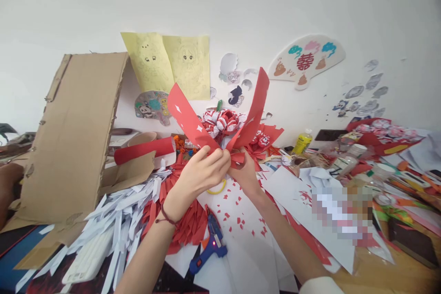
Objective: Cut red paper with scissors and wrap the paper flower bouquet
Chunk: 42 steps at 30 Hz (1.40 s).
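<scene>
My left hand [203, 170] and my right hand [246, 174] meet in the middle, closed on the lower part of a red paper sheet [253, 110]. Its two sides rise in a V and carry white four-pointed star shapes. Behind it shows a bunch of red and white paper flowers [223, 121]; I cannot tell whether it touches the sheet. Some fingertips are hidden by the paper. Below my hands lie a yellow ring-shaped thing [217, 188] and small red paper scraps [237, 220] on white paper. A blue glue gun [212, 243] with a lit red light rests nearer me.
White paper strips [127, 211] and red strips [179, 211] pile up at left, beside an upright cardboard panel [76, 138]. A person's hand [10, 188] shows at the far left. A yellow bottle [302, 142] and clutter fill the right. Drawings [189, 64] hang on the wall.
</scene>
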### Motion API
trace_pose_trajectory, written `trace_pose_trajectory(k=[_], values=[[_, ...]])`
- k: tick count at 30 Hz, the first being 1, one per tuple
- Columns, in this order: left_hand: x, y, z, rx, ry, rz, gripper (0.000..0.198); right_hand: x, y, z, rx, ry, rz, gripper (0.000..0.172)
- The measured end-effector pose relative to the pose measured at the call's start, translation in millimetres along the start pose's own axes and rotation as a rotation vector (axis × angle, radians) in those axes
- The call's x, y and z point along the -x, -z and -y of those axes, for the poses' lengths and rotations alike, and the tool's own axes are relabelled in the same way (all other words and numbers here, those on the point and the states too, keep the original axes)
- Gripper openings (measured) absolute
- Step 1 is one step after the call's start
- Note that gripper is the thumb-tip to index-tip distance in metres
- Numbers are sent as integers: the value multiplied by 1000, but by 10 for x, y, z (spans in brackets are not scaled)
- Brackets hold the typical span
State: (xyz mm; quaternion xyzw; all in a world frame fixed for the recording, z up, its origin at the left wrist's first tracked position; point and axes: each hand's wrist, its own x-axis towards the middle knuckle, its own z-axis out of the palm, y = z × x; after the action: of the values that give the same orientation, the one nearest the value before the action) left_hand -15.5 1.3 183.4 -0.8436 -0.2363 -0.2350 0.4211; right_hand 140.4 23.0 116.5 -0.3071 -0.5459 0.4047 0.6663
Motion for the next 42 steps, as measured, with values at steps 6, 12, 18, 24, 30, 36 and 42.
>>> trace_pose_trajectory(k=[6, 12, 18, 24, 30, 36, 42], values=[[182, -47, -153, 62, 375, -226, 24, 2, -31, 13, -81, -35, -69, 51], [336, -188, -173, 514, 1108, -415, 14, 0, 1, 46, -126, -27, -42, 53], [400, -443, 33, 1504, 1235, -227, 36, -24, 55, -16, -196, -67, -42, 49], [407, -725, -19, 1915, 1033, -163, 64, -56, 174, -39, -348, -173, 136, 52], [212, -829, -229, 2107, 948, -302, 79, -142, 351, -197, -313, -303, 258, 51], [60, -865, -479, 2013, 1134, -569, 64, -251, 383, -219, -178, -322, 272, 55], [36, -902, -456, 1807, 1267, -696, 52, -151, 418, -98, 149, -176, 102, 81]])
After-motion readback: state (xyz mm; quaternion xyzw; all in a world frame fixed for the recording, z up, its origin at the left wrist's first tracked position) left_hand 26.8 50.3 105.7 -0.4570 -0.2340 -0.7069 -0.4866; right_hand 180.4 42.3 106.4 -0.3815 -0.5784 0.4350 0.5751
